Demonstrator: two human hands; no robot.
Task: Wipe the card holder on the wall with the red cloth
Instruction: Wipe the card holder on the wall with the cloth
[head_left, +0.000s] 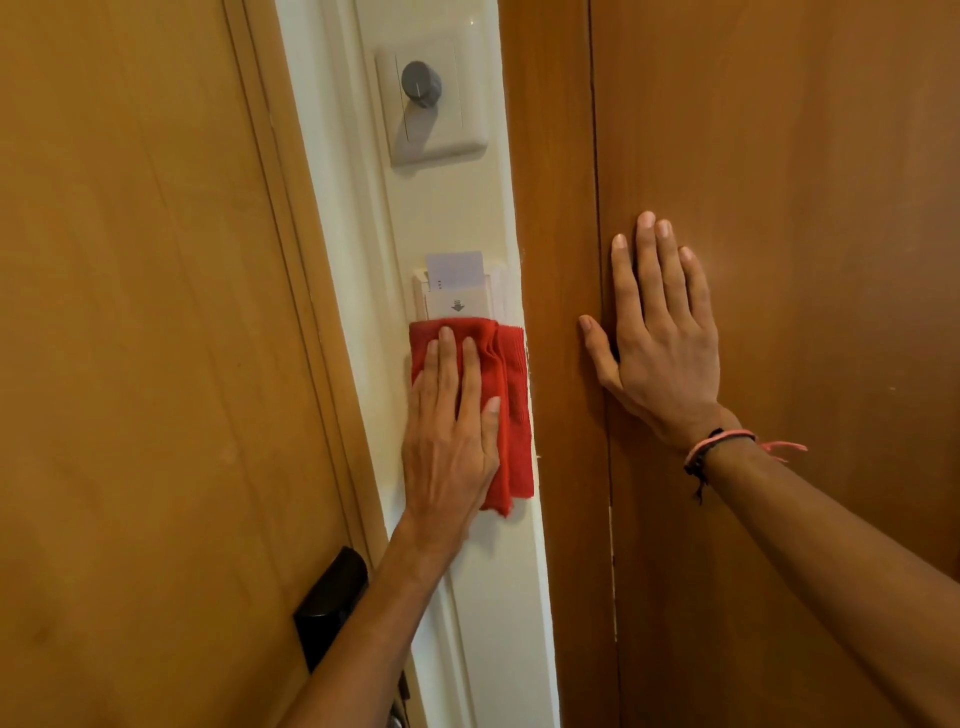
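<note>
Red cloth (511, 395) lies flat under our left hand (449, 441) with fingers spread, pressed on the wall just below the card holder (457, 306); our right hand (660, 343) rests open on the wooden panel (805, 208). We count one cloth, one holder, one card (455, 269). Wiping upward may push the card out.

Head view, close, facing wall (452, 208)
</note>
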